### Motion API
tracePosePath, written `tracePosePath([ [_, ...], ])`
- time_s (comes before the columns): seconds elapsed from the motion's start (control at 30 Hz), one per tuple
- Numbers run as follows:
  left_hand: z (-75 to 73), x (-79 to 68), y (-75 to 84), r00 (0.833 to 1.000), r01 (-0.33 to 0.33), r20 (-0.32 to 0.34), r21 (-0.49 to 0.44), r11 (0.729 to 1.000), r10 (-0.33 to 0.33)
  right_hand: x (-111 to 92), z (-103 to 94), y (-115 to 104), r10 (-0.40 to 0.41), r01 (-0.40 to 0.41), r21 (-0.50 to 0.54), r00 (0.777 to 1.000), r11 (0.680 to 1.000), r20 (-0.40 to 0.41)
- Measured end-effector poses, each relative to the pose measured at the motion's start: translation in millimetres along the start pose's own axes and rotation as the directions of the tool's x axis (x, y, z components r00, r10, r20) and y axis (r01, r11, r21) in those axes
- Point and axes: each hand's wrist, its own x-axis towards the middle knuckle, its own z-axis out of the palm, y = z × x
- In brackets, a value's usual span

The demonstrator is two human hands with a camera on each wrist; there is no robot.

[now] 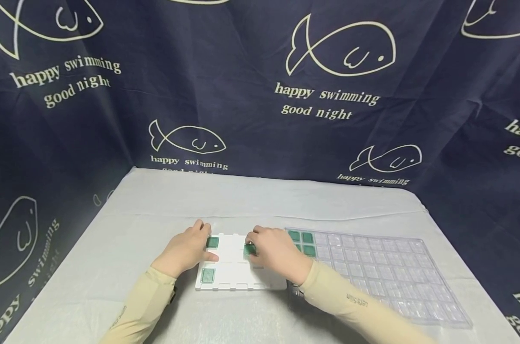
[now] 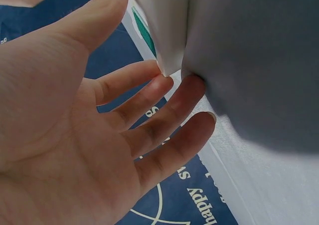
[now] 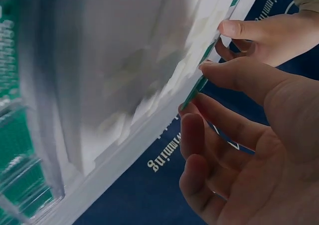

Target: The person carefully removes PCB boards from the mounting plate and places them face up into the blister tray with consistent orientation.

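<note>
A white flat tray (image 1: 231, 276) lies in the middle of the table. My left hand (image 1: 184, 251) rests at its left edge, fingers loosely extended and fingertips touching the side, thumb over the top. Above the tray's right half, my right hand (image 1: 279, 251) pinches a small green perforated circuit board (image 3: 196, 92) between thumb and fingers. The board looks tilted in the right wrist view. Two similar boards sit on the tray: one upper-left board (image 1: 212, 242) beside the left fingers, and one lower-left board (image 1: 207, 275).
To the right lies a clear plastic compartment tray (image 1: 373, 262), partly behind my right forearm. Several green boards (image 1: 308, 237) occupy its upper-left compartments. A pale cloth covers the table (image 1: 92, 272). Dark blue fabric (image 1: 260, 129) with fish prints hangs around the back and sides.
</note>
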Motion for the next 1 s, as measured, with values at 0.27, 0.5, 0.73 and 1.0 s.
tracePosePath([
  [0.27, 0.3, -0.2, -0.3, 1.000, 0.009, 0.004, 0.000, 1.000, -0.009, -22, -6.7, 4, 0.006, -0.007, -0.016, 0.999, 1.000, -0.044],
  [0.5, -1.8, -1.4, 0.4, 1.000, 0.006, 0.007, -0.011, 1.000, -0.006, -36, -12.2, 7, 0.023, -0.025, -0.043, 0.997, 0.999, -0.069],
  [0.73, -2.2, 0.1, -0.2, 1.000, 0.022, 0.018, -0.012, 1.000, -0.021, -50, -13.6, 14, 0.067, -0.069, -0.024, 0.995, 0.997, -0.071],
  [1.0, -1.3, -0.4, 0.8, 1.000, 0.019, 0.014, -0.001, 1.000, -0.019, -73, -12.2, 23, 0.060, -0.063, -0.025, 0.992, 0.998, -0.110],
])
